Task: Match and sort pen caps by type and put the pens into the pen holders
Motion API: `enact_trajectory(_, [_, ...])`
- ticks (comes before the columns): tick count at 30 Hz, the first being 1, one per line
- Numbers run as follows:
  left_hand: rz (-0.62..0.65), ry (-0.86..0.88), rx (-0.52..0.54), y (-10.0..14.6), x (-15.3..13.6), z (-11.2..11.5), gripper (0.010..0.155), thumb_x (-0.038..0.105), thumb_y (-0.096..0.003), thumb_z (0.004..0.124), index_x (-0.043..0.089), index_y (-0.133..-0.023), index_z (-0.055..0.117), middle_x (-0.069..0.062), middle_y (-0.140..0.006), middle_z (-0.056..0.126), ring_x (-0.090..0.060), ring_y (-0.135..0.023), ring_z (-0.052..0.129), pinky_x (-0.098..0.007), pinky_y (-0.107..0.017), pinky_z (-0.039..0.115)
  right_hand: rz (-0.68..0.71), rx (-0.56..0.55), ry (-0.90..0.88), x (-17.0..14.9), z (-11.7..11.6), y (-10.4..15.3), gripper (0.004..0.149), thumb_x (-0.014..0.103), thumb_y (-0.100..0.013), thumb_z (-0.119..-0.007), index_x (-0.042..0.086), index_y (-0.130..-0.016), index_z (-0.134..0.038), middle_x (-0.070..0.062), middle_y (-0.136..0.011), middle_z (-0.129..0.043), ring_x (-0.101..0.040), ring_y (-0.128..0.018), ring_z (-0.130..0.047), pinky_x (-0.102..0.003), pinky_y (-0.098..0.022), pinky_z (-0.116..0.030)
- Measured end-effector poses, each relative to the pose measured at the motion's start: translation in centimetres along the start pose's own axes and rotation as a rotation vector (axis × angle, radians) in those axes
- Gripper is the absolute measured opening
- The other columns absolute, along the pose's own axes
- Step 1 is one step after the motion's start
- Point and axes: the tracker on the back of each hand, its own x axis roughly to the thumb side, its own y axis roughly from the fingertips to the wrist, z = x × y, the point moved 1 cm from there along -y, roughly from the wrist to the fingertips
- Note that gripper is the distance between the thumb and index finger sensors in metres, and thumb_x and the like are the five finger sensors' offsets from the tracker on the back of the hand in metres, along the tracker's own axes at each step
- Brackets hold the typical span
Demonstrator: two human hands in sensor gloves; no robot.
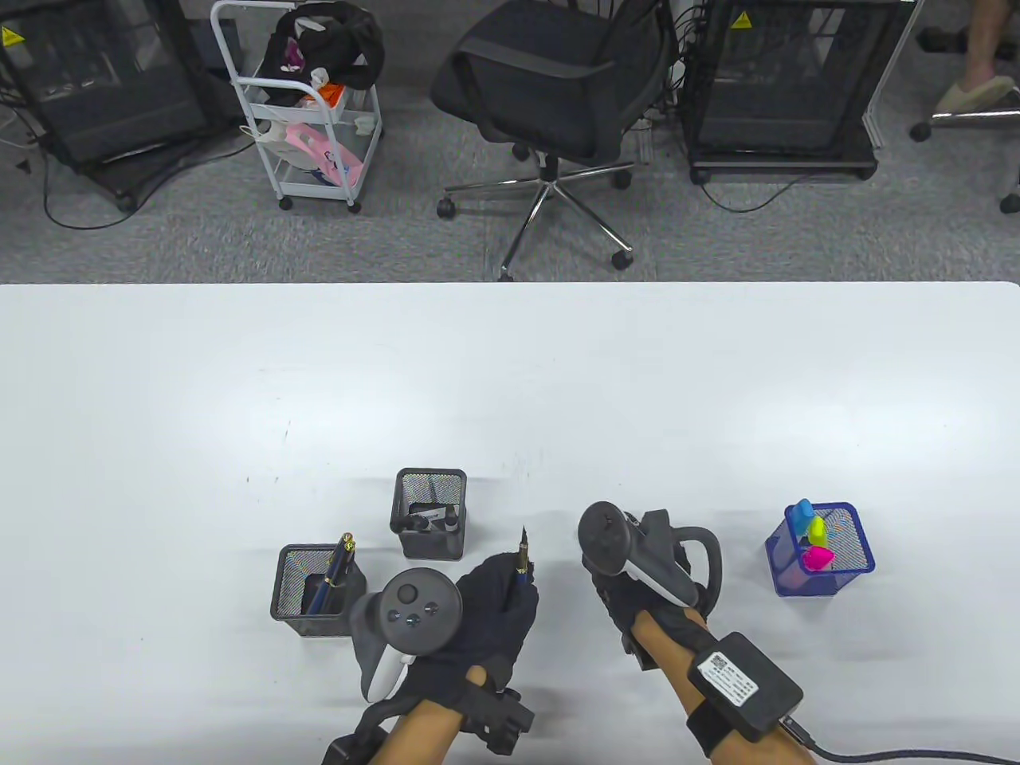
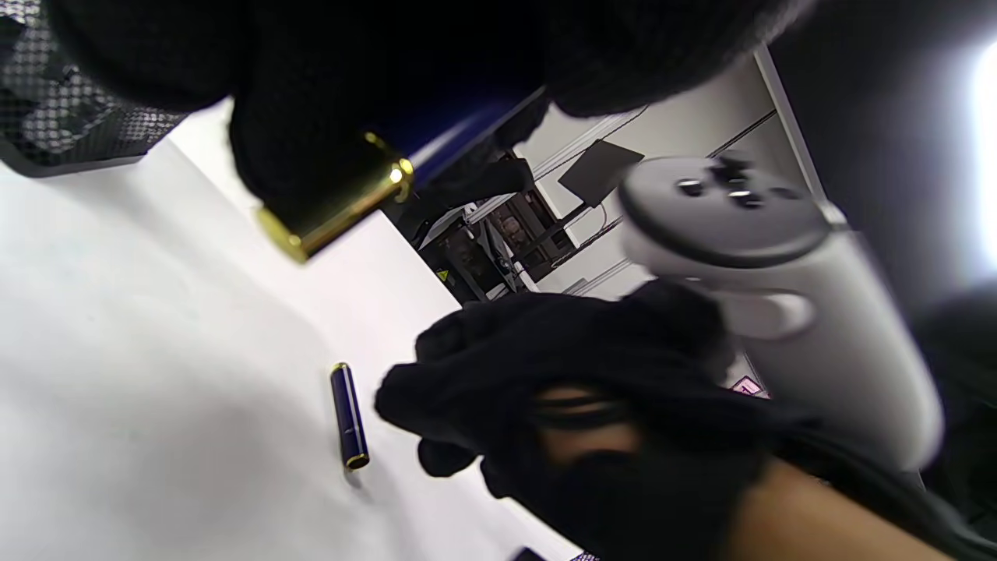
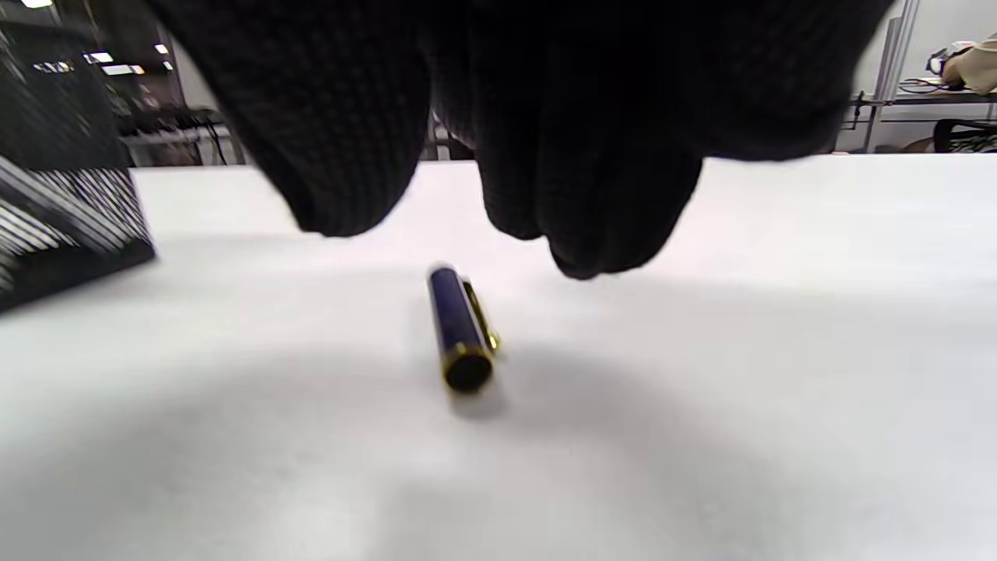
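Pointing away: upright fountain pen (image 1: 522,562)

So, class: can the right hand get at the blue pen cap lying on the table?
Probably yes: the right hand hovers just above the cap, fingers holding nothing, with nothing between them.

Black office chair (image 1: 550,88), white trolley (image 1: 307,111), grey carpet (image 1: 239,239)

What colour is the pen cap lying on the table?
The cap is dark blue with gold trim and a gold clip, clearest in the right wrist view.
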Motion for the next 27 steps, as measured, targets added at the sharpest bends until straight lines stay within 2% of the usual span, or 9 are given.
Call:
enact_trajectory(5, [-0.023,0.009,0.001,-0.1,-0.2,-0.1,0.051,0.035,-0.0503,0.078,0.004,-0.091,0.076,-0.024,-0.077,0.093,-0.038,-0.058,0.099,-0.071,-0.05,0.073,-0.044,0.046,0.074,0.6,-2.0,-1.5,0.064,0.037,-0.033,-0.1,0.003,-0.085,-0.08,-0.02,-0.067,-0.101,-0.03,-0.048,-0.108,-0.037,-0.03,-0.093])
enact_trajectory(7, [-0.026,0.008,-0.003,-0.1,-0.3,0.0,0.051,0.035,-0.0503,0.078,0.004,-0.091,0.076,-0.024,-0.077,0.093,-0.038,-0.058,0.099,-0.071,-0.05,0.073,-0.037,0.02,0.109,0.7,-2.1,-1.7,0.062,0.035,-0.033,-0.1,0.004,-0.083,-0.082,-0.018,-0.064,-0.102,-0.029,-0.045,-0.109,-0.036,-0.029,-0.093])
enact_trajectory(11, [-0.032,-0.005,-0.01,-0.1,-0.4,0.1,0.051,0.035,-0.0503,0.078,0.004,-0.091,0.076,-0.024,-0.077,0.093,-0.038,-0.058,0.099,-0.071,-0.05,0.073,-0.043,0.071,0.093,0.6,-1.9,-1.7,0.058,0.031,-0.037,-0.1,0.004,-0.084,-0.081,-0.019,-0.064,-0.102,-0.03,-0.045,-0.109,-0.036,-0.029,-0.093])
enact_trajectory(14, [-0.031,-0.019,-0.013,-0.1,-0.3,0.1,0.051,0.035,-0.0503,0.078,0.005,-0.091,0.076,-0.024,-0.077,0.093,-0.038,-0.057,0.099,-0.07,-0.05,0.073,-0.039,0.095,0.055,-0.2,-1.4,-1.2,0.061,0.031,-0.037,-0.099,0.003,-0.087,-0.078,-0.02,-0.064,-0.101,-0.03,-0.043,-0.109,-0.036,-0.028,-0.093])
enact_trajectory(16, [-0.028,-0.03,-0.01,-0.1,-0.3,0.1,0.051,0.035,-0.0503,0.078,0.005,-0.091,0.076,-0.024,-0.077,0.094,-0.038,-0.058,0.099,-0.071,-0.05,0.073,-0.018,0.075,-0.028,-0.9,-0.5,-0.6,0.064,0.031,-0.037,-0.098,0.003,-0.09,-0.075,-0.021,-0.066,-0.1,-0.031,-0.044,-0.108,-0.037,-0.029,-0.093])
enact_trajectory(20, [-0.01,-0.038,-0.013,-0.2,-0.3,0.1,0.051,0.035,-0.0503,0.078,0.005,-0.092,0.076,-0.023,-0.077,0.094,-0.038,-0.057,0.099,-0.071,-0.05,0.073,0.093,0.067,-0.347,-2.6,3.2,1.5,0.068,0.033,-0.039,-0.097,0.007,-0.096,-0.068,-0.02,-0.07,-0.097,-0.031,-0.046,-0.107,-0.038,-0.033,-0.092])
enact_trajectory(24, [0.052,-0.095,-0.022,-0.1,0.5,0.6,0.051,0.035,-0.0502,0.078,0.005,-0.092,0.077,-0.022,-0.077,0.094,-0.038,-0.058,0.099,-0.071,-0.051,0.072,0.243,0.063,-0.637,-4.2,6.7,4.1,0.069,0.034,-0.042,-0.093,0.018,-0.102,-0.063,-0.018,-0.075,-0.094,-0.03,-0.051,-0.105,-0.042,-0.039,-0.09])
enact_trajectory(27, [0.103,-0.148,-0.028,0.2,1.3,1.1,0.051,0.035,-0.05,0.078,0.006,-0.092,0.077,-0.022,-0.076,0.094,-0.037,-0.057,0.099,-0.071,-0.051,0.072,0.329,0.061,-0.781,-5.3,7.6,5.8,0.063,0.033,-0.045,-0.091,0.027,-0.102,-0.065,-0.017,-0.079,-0.092,-0.03,-0.055,-0.104,-0.043,-0.043,-0.09])
